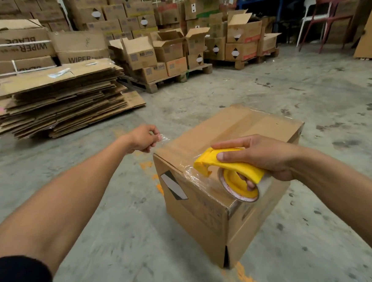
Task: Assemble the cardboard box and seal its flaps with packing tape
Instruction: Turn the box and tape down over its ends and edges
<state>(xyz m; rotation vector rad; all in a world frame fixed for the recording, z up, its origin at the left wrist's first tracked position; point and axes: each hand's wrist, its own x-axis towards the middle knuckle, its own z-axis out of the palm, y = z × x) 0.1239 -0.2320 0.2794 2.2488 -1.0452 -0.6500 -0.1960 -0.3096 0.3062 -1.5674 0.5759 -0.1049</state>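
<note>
An assembled cardboard box (241, 132) stands on the concrete floor, its top flaps folded shut with clear tape along the seam. My right hand (263, 157) grips a yellow tape dispenser (231, 170) with a roll of clear packing tape, held at the box's near top edge. A clear strip of tape (177, 150) stretches from the dispenser across the box's left top corner. My left hand (143, 139) pinches the free end of that tape just beyond the box's left corner.
A tall pile of flattened cardboard (63, 98) lies to the left. Pallets stacked with cartons (166, 56) fill the back. A white chair and a red chair (326, 16) stand at the back right. A large cardboard sheet (369, 37) leans at the far right.
</note>
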